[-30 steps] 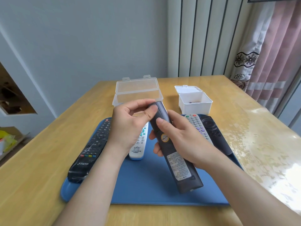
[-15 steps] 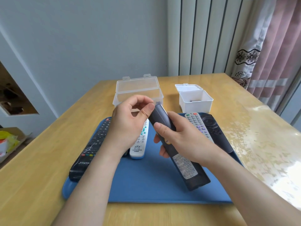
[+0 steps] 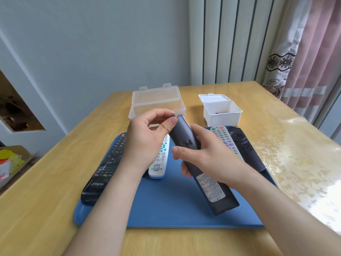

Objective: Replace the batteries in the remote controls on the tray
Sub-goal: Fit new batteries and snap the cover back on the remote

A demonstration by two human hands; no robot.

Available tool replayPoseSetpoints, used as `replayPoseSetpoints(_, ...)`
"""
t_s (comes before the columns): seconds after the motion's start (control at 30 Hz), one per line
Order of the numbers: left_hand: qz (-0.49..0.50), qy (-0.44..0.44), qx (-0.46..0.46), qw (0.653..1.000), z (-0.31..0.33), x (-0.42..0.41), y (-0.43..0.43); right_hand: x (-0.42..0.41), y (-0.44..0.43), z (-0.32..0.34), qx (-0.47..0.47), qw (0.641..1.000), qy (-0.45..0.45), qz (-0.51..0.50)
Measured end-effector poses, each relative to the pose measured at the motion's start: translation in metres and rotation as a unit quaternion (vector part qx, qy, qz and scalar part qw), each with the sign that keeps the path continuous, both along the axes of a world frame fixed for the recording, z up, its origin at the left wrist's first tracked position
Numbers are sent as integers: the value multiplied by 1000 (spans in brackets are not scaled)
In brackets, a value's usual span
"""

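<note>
Presently, the head view shows five remotes: four on the blue tray, plus the dark remote you hold back-up at frame centre. Two open boxes sit above. Your right hand wraps its middle; your left hand pinches its upper end.

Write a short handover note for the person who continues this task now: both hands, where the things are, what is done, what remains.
Right hand: holds the dark remote face down over the blue tray.
Left hand: fingers pinch at its top end, at the battery cover.
On the tray: black remote, white remote, grey remote, another black one.
Behind: clear box, white box, both open.
Done: cannot tell which remotes are finished.
Left: finish the held remote, then check the other four.
</note>
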State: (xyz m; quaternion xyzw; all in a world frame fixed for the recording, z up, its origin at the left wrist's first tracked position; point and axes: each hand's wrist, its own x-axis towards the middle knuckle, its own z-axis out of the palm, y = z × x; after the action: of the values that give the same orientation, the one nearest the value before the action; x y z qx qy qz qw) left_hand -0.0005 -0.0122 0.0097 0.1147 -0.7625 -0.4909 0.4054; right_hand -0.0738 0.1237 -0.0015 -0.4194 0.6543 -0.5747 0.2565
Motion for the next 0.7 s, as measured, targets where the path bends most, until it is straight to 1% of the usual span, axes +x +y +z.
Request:
replayPoseSetpoints(0.13,15,4,-88,996,-3,-1,5,1,1,0,-9,1000,-8,-15)
replayPoseSetpoints(0.27,21,-6,-115,993,-3,-1,2,5,0,1,-20,999,-24,-22)
replayPoseSetpoints(0.33,10,-15,-96,995,0,1,1,6,-1,2,-25,999,-26,-20)
replayPoseSetpoints(0.47,-49,-31,13,998,3,5,1,6,-2,1,-31,999,-38,-21)
replayPoseSetpoints(0.53,-53,-35,21,998,2,4,3,6,-2,0,-28,998,-36,-31)
replayPoseSetpoints(0.7,-42,-46,9,998,-1,1,9,6,-2,0,4,998,6,-57)
